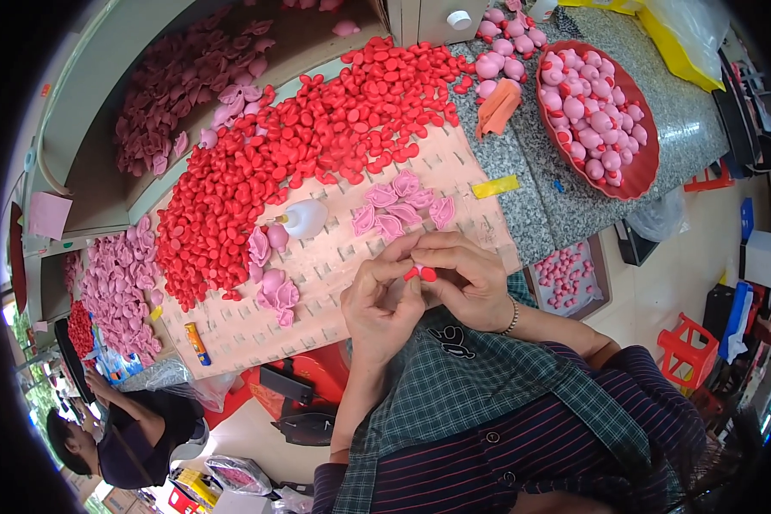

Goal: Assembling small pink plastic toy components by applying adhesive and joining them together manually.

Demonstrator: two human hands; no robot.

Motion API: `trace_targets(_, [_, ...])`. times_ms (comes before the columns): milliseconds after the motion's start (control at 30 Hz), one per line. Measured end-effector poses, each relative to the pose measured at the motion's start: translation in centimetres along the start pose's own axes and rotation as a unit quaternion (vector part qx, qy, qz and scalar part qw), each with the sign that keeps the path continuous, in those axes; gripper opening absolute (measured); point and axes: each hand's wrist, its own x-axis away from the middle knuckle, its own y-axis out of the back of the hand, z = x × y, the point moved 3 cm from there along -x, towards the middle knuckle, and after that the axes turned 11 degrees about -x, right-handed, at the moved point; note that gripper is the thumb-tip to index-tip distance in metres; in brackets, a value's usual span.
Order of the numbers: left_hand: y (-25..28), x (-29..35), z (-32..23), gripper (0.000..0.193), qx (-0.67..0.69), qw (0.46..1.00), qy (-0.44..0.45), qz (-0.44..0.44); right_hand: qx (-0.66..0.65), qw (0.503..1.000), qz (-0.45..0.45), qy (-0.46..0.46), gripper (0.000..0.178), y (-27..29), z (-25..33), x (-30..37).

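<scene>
Between my two hands is a small red piece with a bit of pink on it (427,274). My left hand (379,300) closes on it with the fingertips, and my right hand (471,283) pinches it from the other side. The fingers cover much of the piece. Just beyond them, several pink cupped, ruffled pieces (388,224) lie on the pale mat (334,257). A white squeeze bottle (306,219) lies farther left, beside more pink pieces (276,291). Along the far side spreads a large heap of glossy red bean-shaped pieces (317,128).
At the right, a red basin (651,176) holds round pink pieces with red parts. An orange cloth (498,109) and yellow strip (495,188) lie nearer. Heaped pink pieces (120,283) and a small yellow-blue tube (197,343) are left. Another person (137,428) sits lower left.
</scene>
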Motion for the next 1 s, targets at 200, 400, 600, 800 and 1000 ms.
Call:
trace_targets(200, [-0.19, 0.02, 0.07, 0.018, -0.008, 1.000, -0.008, -0.014, 0.027, 0.999, 0.016, 0.027, 0.034, -0.07, -0.08, -0.14])
trace_targets(400, [0.00, -0.15, -0.03, 0.021, 0.046, 0.999, 0.000, 0.001, 0.052, 0.996, 0.014, 0.075, 0.034, -0.37, 0.11, -0.22])
trace_targets(600, [0.24, -0.18, 0.03, 0.021, 0.039, 0.999, 0.016, 0.011, 0.062, 0.994, 0.024, 0.087, 0.033, -0.52, -0.08, -0.12])
trace_targets(800, [0.24, -0.12, 0.15, 0.019, 0.026, 0.999, 0.037, 0.007, 0.091, 0.991, 0.034, 0.095, 0.033, -0.79, -0.27, 0.33])
trace_targets(1000, [-0.11, 0.02, 0.26, 0.022, -0.019, 1.000, -0.011, -0.015, 0.092, 0.991, 0.038, 0.093, 0.033, -0.87, -0.06, 0.17])
